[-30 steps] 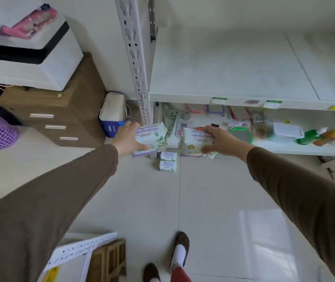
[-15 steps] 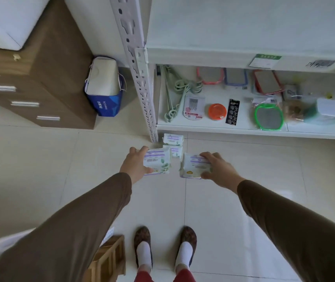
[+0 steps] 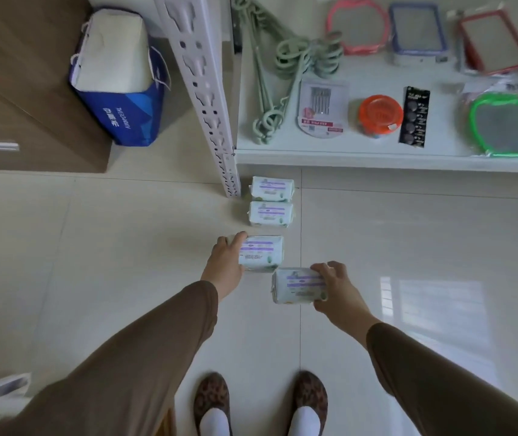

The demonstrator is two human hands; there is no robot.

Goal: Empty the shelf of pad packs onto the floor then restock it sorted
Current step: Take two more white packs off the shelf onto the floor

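Two white pad packs with purple stripes lie on the tiled floor by the shelf post, one [image 3: 271,188] behind the other [image 3: 270,214]. My left hand [image 3: 226,259] grips a third pack [image 3: 260,253] by its left end, low over the floor in line with them. My right hand [image 3: 336,287] holds a fourth pack [image 3: 299,285] by its right end, just in front of and to the right of the third. Whether these two packs touch the floor cannot be told.
The white shelf post [image 3: 202,89] stands behind the packs. The bottom shelf [image 3: 377,154] carries green hangers, mirrors, a needle card and an orange tin. A blue bag [image 3: 122,111] and a wooden cabinet [image 3: 15,99] are at the left. My feet [image 3: 260,404] stand below.
Both hands have come down from shelf height toward the floor with a pack each. The view has tilted down, and the packs now line up with the two on the floor.
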